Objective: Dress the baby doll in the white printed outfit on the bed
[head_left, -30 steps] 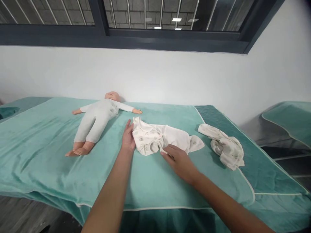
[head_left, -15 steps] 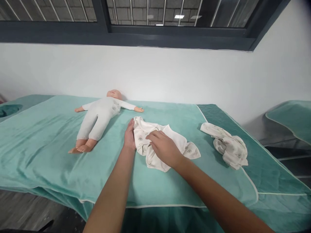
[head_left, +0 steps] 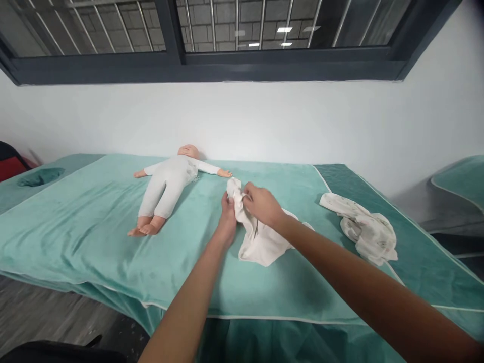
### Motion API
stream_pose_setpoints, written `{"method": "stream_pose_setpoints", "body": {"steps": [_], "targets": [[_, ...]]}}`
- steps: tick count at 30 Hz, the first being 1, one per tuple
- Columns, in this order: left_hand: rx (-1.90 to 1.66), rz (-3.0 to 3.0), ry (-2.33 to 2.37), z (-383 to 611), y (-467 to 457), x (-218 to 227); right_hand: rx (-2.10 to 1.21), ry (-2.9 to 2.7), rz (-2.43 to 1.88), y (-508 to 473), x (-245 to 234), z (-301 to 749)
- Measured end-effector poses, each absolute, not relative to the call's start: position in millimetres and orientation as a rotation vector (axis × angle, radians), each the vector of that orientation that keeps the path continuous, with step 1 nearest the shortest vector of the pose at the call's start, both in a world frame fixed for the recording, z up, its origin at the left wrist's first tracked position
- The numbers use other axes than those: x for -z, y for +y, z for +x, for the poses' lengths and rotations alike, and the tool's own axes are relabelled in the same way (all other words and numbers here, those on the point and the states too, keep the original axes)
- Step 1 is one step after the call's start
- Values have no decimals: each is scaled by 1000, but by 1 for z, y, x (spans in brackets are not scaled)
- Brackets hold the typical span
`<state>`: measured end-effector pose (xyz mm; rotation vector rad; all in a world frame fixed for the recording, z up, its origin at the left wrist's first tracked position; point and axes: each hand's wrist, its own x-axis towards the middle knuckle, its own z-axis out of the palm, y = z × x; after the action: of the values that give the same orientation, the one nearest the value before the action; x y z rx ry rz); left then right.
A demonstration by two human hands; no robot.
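A small white baby shirt [head_left: 266,244] with a faint print lies on the green bed cover, its left part bunched up and lifted off the cloth. My left hand [head_left: 228,219] is closed on the left side of that bunched part. From the right, my right hand [head_left: 262,204] pinches the same gathered fabric, its fingertips partly hidden. Left of my hands a baby doll [head_left: 168,176] in a white suit lies on its back with arms spread. One of its hands is close to the raised end of the shirt.
A crumpled printed white garment [head_left: 365,227] lies to the right. The green bed cover [head_left: 94,237] has a pale piped edge at the front. Behind the bed rise a white wall [head_left: 287,121] and a dark window frame [head_left: 283,65]. A dark floor [head_left: 56,312] shows at lower left.
My left hand has gone from lying along the shirt's edge to gripping it. The shirt's left part is now gathered and raised, with my right hand pinching it. The view has shifted slightly.
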<state>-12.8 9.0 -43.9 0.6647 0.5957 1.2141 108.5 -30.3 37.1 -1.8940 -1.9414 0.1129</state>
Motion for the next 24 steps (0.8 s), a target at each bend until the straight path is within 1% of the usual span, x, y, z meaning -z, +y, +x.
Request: {"method": "stream_pose_setpoints", "body": {"steps": [3,5,6,8,11,13,16,19,22,24], "targets": [[-1268,900,636,-2,-18,30,-244,-1628,-1796,-34,-68,114],[-1243,1088,589,7,-28,12,-340,-1533,-1700,-39,-91,117],[-1240,1179,593,11,-30,1,-337,-1515,-1669,-43,-103,118],[-1289,1297,666,16,-30,-21,-178,-1527,-1671,-52,-127,124],[-1395,1314,734,9,-19,-50,211,-1579,-1774,-69,-156,142],[-1459,1314,715,-2,-11,-68,403,-1616,-1835,-82,-168,162],[-1562,1432,728,-21,-5,-92,567,-1687,-1909,-101,-175,193],[-1548,1656,783,-31,-8,-113,619,-1788,-2014,-119,-170,205],[-1496,1789,698,-26,-19,-129,578,-1940,-1943,-130,-153,189],[-1449,1824,608,-19,-29,-137,455,-2004,-1826,-130,-141,170]]}}
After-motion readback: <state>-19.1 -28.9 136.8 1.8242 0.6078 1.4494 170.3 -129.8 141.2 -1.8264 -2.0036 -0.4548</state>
